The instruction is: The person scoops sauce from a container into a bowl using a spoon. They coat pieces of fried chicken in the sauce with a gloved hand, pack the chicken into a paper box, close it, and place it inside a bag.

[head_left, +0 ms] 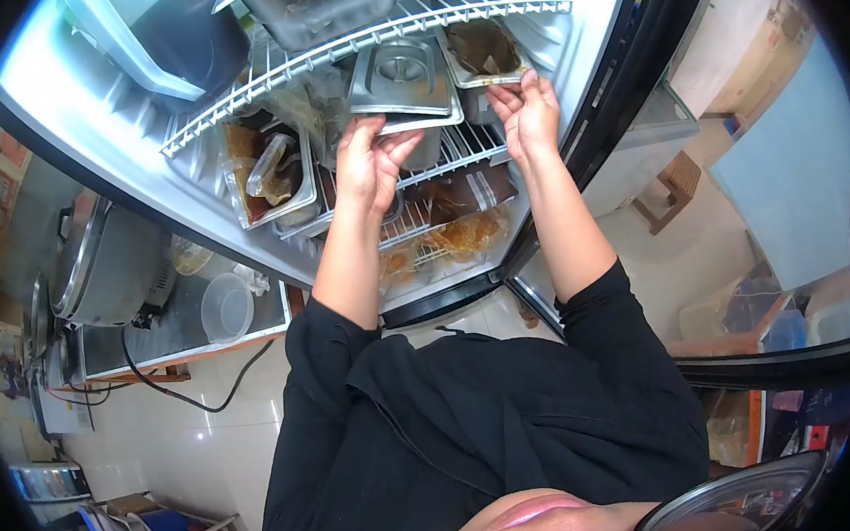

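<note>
Both of my hands reach into an open fridge, at its middle wire shelf. My left hand (pixel 370 167) holds the front edge of a steel food pan with a knobbed steel lid (pixel 400 84), thumb near the rim and fingers below it. The lid sits slightly raised from the pan's near edge. To its right, my right hand (pixel 531 118) pinches the near corner of an open steel pan (pixel 521 77) lined with something dark brown. Left of my left hand stands another steel pan (pixel 308 190) with brown contents and a clear plastic packet (pixel 273 168) in it.
Above runs a wire shelf (pixel 362 38) bearing more steel pans and a plastic container (pixel 188 46). Lower down lie bags of orange-brown food (pixel 462 236). At left, a counter holds a large cooker (pixel 113 260) and a clear tub (pixel 227 307). The glass fridge door (pixel 771 196) stands open at right.
</note>
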Demonstrator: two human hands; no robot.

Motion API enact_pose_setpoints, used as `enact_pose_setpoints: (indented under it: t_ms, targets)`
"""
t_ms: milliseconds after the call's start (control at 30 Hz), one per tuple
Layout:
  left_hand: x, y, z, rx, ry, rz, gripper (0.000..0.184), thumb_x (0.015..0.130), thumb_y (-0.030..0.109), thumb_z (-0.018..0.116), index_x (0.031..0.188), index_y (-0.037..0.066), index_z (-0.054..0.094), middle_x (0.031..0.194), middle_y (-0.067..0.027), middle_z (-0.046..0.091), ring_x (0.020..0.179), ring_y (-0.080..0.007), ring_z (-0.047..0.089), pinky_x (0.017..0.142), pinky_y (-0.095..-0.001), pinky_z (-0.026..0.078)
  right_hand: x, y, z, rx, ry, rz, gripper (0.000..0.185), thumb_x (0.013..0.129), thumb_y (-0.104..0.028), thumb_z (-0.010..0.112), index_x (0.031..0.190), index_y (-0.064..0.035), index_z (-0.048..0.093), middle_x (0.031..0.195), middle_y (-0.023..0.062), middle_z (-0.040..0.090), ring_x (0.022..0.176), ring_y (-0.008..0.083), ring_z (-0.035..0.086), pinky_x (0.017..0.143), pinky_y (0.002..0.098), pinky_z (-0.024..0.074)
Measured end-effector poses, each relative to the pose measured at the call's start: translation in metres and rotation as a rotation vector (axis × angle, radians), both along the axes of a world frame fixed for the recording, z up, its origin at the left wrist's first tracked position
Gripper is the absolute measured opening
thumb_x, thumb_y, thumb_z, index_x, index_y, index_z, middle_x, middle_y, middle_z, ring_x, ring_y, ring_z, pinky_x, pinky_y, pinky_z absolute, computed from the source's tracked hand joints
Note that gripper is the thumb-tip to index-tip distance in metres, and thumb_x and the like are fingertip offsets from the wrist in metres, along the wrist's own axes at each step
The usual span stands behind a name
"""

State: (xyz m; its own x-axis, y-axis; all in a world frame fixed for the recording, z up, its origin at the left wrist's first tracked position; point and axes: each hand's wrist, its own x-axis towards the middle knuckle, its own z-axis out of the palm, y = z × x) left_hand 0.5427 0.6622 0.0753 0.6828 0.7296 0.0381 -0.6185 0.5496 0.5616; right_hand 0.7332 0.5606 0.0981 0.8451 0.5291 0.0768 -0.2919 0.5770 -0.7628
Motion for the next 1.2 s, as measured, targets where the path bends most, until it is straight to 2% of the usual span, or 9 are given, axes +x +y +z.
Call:
enact_pose_setpoints:
  t_ms: [133,200,333,400,467,633,800,967,1200]
  targets:
    - [-0.028,-0.02,0.004,0.008,-0.059,0.037,0.022,0.089,0.005,0.042,0.111,0.0,0.045,0.107,-0.0185,0.059,0.092,-0.0371,0.063,0.08,-0.0453,0.056,-0.012,-0.003,-0.002,-0.073,0.002,-0.021,0.022,0.096,-0.015,0.043,0.114,-0.0037,0.036,0.094,0.0147,0.056,0.081,0.0268,0.064,0.07,0.0386,0.0554]
    - [-0.038,-0.03,0.002,0.018,-0.101,0.069,0.024,0.089,0.004,0.041,0.113,0.0,0.044,0.108,-0.0173,0.059,0.092,-0.0368,0.063,0.08,-0.0458,0.056,-0.04,-0.016,0.001,-0.165,-0.218,-0.171,0.024,0.094,-0.014,0.049,0.113,-0.0038,0.038,0.092,0.0086,0.052,0.087,0.0187,0.058,0.07,0.0292,0.0518]
    - [-0.056,-0.049,0.021,-0.022,-0.153,0.075,0.028,0.089,0.003,0.039,0.117,0.0,0.042,0.109,-0.0158,0.058,0.094,-0.0359,0.063,0.08,-0.045,0.056,-0.098,-0.038,0.06,-0.225,-1.386,-0.095,0.025,0.079,-0.02,0.067,0.101,-0.0106,0.06,0.102,0.0073,0.057,0.09,0.0211,0.054,0.08,0.0346,0.0432]
    - [-0.062,-0.063,0.027,-0.005,-0.172,0.043,0.03,0.089,0.003,0.039,0.119,0.0,0.042,0.112,-0.0162,0.056,0.094,-0.0328,0.063,0.079,-0.0442,0.057,-0.115,-0.039,0.086,-0.435,-1.796,-0.05,0.041,0.071,-0.02,0.071,0.11,-0.0127,0.061,0.107,0.0061,0.058,0.098,0.0228,0.053,0.084,0.0365,0.0402]
    - [-0.071,-0.078,0.031,-0.034,-0.113,0.055,0.03,0.09,0.004,0.04,0.12,0.0,0.041,0.114,-0.0166,0.055,0.093,-0.0319,0.063,0.079,-0.0435,0.057,-0.126,-0.041,0.087,-0.602,-1.869,0.043,0.039,0.067,-0.022,0.071,0.105,-0.0142,0.064,0.104,0.0016,0.06,0.099,0.0222,0.053,0.08,0.0359,0.0399]
    - [-0.103,-0.09,0.036,0.001,-0.003,0.026,0.024,0.089,0.006,0.044,0.112,0.002,0.045,0.103,-0.0143,0.059,0.094,-0.0284,0.063,0.075,-0.0418,0.058,-0.132,-0.051,0.086,-0.361,-2.015,-0.165,0.022,0.072,-0.013,0.063,0.094,-0.0115,0.066,0.09,-0.0009,0.065,0.083,0.0193,0.058,0.073,0.0314,0.039]
    - [-0.137,-0.101,0.03,-0.005,0.045,0.089,0.03,0.086,0.008,0.044,0.115,-0.002,0.041,0.109,-0.0171,0.055,0.094,-0.0292,0.063,0.077,-0.044,0.058,-0.104,-0.1,0.114,-0.199,-1.822,-0.36,0.025,0.07,0.004,0.055,0.089,-0.0086,0.067,0.086,0.0048,0.068,0.084,0.0199,0.062,0.078,0.0303,0.0413]
    - [-0.168,-0.11,0.024,-0.068,0.005,0.091,0.027,0.085,0.005,0.043,0.111,-0.004,0.042,0.105,-0.0198,0.056,0.09,-0.0281,0.064,0.072,-0.0426,0.059,-0.07,-0.111,0.104,-0.343,-1.707,-0.669,0.027,0.069,0.011,0.052,0.086,-0.0046,0.066,0.085,0.0064,0.068,0.082,0.0219,0.063,0.079,0.0292,0.0425]
    - [-0.189,-0.129,0.014,-0.183,-0.046,0.094,0.016,0.082,0.001,0.044,0.097,-0.003,0.044,0.098,-0.0213,0.058,0.081,-0.0286,0.066,0.067,-0.0436,0.06,-0.018,-0.051,0.077,-0.479,-1.658,-0.668,0.028,0.073,0.008,0.051,0.09,-0.0081,0.066,0.092,0.0049,0.067,0.089,0.025,0.06,0.083,0.0333,0.0442]
